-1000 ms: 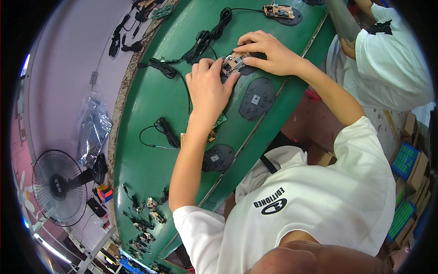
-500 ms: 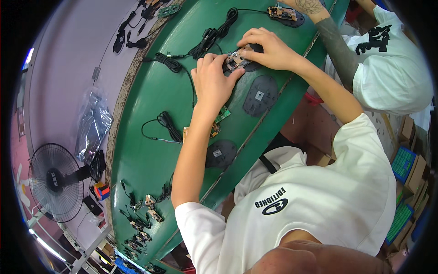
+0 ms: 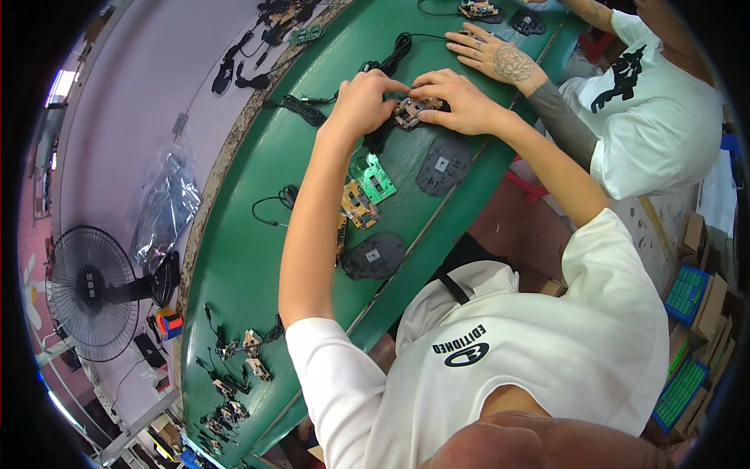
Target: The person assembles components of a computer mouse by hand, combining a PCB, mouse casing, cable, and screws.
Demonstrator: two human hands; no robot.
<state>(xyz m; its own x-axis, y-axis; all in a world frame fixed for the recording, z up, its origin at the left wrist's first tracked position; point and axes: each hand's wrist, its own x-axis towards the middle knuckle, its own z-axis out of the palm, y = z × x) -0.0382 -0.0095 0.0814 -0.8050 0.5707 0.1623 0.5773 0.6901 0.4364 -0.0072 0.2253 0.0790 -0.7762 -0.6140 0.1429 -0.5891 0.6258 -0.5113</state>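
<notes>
Circuit board (image 3: 408,114) located at 12 o'clock on the green bench (image 3: 242,234). Right hand (image 3: 462,103) pinches it between thumb and fingers; left hand (image 3: 363,102) reaches its edge – whether pinching or merely touching, cannot tell. Step in hand, as judged: positioning the board; the next move calls for steady, even fingertip pressure. Dark base plate (image 3: 444,166) at the board's 5 o'clock. Clear bag (image 3: 168,207), 9 o'clock: contents indistinct. Cartons (image 3: 694,233), 3 to 4 o'clock – green panels (image 3: 687,294) among them.
</notes>
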